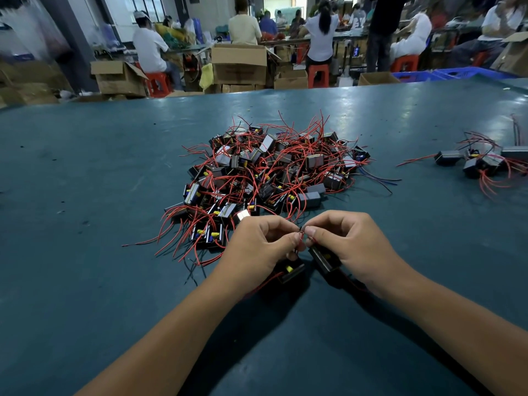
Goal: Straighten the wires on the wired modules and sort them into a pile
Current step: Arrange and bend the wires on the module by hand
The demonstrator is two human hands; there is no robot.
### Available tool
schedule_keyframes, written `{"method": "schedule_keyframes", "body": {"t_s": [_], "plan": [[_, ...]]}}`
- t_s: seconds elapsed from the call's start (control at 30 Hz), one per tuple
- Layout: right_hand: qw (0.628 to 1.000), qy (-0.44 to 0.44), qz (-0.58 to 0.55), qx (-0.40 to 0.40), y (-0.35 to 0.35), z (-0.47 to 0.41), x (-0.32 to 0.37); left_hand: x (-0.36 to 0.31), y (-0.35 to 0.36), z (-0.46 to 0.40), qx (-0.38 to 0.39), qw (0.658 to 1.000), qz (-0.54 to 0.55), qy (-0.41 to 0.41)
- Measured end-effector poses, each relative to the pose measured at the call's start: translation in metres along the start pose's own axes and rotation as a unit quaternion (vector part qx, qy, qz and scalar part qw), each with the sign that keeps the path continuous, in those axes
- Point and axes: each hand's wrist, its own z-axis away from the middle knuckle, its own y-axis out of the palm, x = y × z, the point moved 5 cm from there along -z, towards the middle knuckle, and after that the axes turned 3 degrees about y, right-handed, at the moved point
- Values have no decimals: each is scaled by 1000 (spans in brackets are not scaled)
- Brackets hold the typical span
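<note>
I have barely started: the big tangle (265, 172) on the table (85, 167) awaits, only a few modules (480, 162) sorted far right. My left hand (257, 247) and right hand (351, 247) pinch red wires (301, 238), each seemingly holding a module (325, 260).
</note>
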Motion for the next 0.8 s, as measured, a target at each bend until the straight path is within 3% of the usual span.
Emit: {"method": "schedule_keyframes", "body": {"t_s": [0.53, 0.8], "plan": [[1000, -1, -23, -4, 3, 3, 3, 1, 2, 0, -8, 1000, -7, -7], [999, -34, 19, 0, 4, 2, 4, -7, 0, 0, 15, 997, -65, 40]]}}
